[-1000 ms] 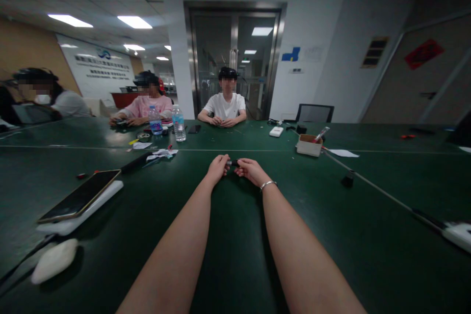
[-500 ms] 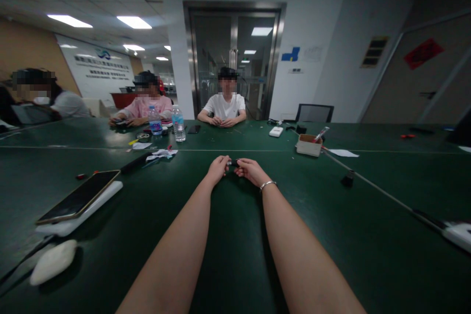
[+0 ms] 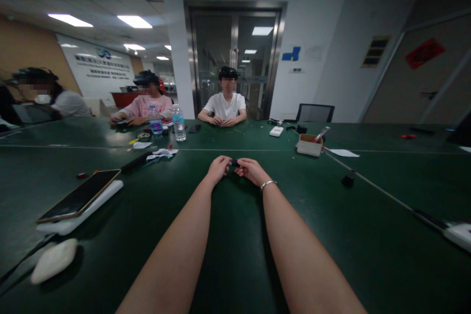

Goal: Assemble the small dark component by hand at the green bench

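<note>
Both my arms reach forward over the dark green table [image 3: 235,235]. Between the fingertips is a small, dark, narrow object [image 3: 234,162], with a lighter bit at its left end; it is too small for me to tell its kind. My left hand [image 3: 218,169] pinches that left end, fingers closed. My right hand [image 3: 251,170], with a silver bracelet [image 3: 268,185] at the wrist, grips the other end between thumb and fingers. The fingers partly hide the object.
At left lie a phone [image 3: 81,195] on a white block and a pale stone-like object [image 3: 55,261]. Crumpled paper [image 3: 162,154] and water bottles [image 3: 179,125] stand beyond. A small box [image 3: 309,146] and a black clip-like item [image 3: 348,179] are right. Several people sit across.
</note>
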Action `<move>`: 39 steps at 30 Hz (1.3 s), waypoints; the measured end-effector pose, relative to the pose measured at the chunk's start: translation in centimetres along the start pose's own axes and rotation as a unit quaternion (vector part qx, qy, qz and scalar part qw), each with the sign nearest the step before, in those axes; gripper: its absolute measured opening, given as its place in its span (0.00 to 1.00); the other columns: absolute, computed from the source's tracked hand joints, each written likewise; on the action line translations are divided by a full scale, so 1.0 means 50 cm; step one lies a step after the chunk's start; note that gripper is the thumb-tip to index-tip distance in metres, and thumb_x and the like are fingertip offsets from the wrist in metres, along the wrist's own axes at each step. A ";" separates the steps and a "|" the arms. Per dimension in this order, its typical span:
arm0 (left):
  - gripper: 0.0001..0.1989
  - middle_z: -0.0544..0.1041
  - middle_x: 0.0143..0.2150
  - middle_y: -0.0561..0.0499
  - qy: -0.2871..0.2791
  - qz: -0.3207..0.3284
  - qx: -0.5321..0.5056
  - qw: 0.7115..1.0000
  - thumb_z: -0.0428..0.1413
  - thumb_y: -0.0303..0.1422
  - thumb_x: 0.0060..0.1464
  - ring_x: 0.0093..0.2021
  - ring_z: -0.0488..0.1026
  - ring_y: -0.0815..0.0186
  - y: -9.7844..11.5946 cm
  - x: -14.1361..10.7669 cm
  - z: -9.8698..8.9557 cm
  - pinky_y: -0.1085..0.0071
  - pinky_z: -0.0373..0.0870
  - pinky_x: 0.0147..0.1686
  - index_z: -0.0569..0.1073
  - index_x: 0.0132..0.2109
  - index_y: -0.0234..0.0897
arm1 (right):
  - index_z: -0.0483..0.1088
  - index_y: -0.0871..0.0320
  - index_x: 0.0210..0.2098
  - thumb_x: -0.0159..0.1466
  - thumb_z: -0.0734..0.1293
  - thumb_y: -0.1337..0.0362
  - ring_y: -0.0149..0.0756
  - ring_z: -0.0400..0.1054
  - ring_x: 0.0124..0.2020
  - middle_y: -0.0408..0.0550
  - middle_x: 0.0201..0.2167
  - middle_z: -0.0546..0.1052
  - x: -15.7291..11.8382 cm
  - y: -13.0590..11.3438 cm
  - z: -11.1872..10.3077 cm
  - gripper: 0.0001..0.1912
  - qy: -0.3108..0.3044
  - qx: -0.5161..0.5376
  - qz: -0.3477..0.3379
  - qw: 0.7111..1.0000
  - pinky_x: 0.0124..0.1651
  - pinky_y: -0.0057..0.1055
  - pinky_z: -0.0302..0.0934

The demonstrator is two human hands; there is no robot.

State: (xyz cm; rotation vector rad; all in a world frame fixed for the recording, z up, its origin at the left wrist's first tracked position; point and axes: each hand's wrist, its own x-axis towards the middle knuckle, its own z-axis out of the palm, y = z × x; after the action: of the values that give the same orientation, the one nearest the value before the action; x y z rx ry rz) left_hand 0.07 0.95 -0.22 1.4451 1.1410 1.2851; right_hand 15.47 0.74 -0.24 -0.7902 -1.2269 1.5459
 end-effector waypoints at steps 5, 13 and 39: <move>0.11 0.66 0.24 0.53 0.008 -0.009 0.006 1.000 0.51 0.37 0.51 0.21 0.61 0.74 -0.002 0.000 -0.001 0.80 0.58 0.17 0.72 0.37 0.34 | 0.67 0.65 0.33 0.59 0.66 0.69 0.28 0.66 0.18 0.48 0.18 0.72 0.002 0.002 -0.003 0.05 0.004 0.001 -0.001 1.000 0.21 0.21 0.60; 0.14 0.65 0.21 0.54 -0.014 -0.006 0.010 1.000 0.50 0.39 0.51 0.19 0.60 0.74 -0.003 0.003 -0.003 0.79 0.56 0.16 0.73 0.37 0.32 | 0.68 0.65 0.32 0.59 0.66 0.68 0.27 0.65 0.18 0.47 0.18 0.72 0.003 0.001 -0.003 0.05 0.007 -0.002 -0.002 1.000 0.20 0.21 0.60; 0.17 0.74 0.38 0.45 0.002 0.012 -0.042 0.999 0.61 0.31 0.38 0.36 0.71 0.66 0.008 -0.011 -0.007 0.76 0.67 0.28 0.73 0.39 0.34 | 0.66 0.63 0.27 0.59 0.66 0.62 0.24 0.62 0.15 0.46 0.17 0.71 -0.003 -0.005 0.002 0.10 0.024 -0.017 -0.010 1.000 0.17 0.20 0.57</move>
State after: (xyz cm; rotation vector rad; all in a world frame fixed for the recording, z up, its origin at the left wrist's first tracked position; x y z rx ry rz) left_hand -0.28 0.35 0.08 1.3994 1.0636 1.3372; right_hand 15.51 0.56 0.00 -0.8295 -1.2260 1.4854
